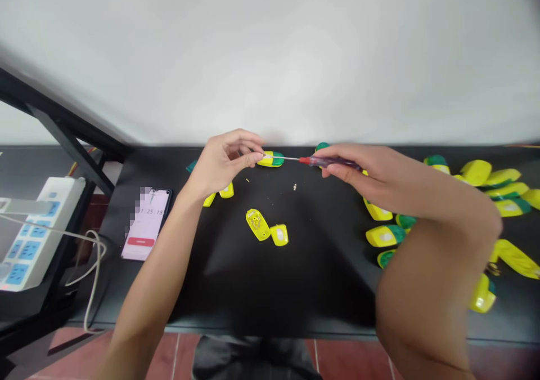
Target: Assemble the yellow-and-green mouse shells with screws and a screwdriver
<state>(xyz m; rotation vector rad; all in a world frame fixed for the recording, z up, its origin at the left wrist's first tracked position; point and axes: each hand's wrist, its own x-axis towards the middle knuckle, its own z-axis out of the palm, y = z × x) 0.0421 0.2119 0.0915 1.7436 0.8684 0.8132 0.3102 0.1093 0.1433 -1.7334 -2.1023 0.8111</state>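
Observation:
In my right hand (358, 163) is a screwdriver (304, 160) with a red and dark handle, its thin shaft pointing left. My left hand (230, 157) is pinched together at the screwdriver's tip; whatever lies between its fingertips is too small to make out. Just behind the tip, a yellow and green plastic casing (269, 162) lies on the table. Nearer to me are an opened yellow shell (256, 222) with its inside facing up and a small yellow cover (279, 235) beside it. A tiny brass-coloured piece (247, 180) and a small metal piece (295, 187) lie between.
Several yellow and green casings (385, 235) are spread over the right of the black table (270, 290). More yellow pieces (226, 190) lie by my left wrist. At left are a phone (145, 222), a white power strip (42, 228) with cable, and a black frame (63, 138).

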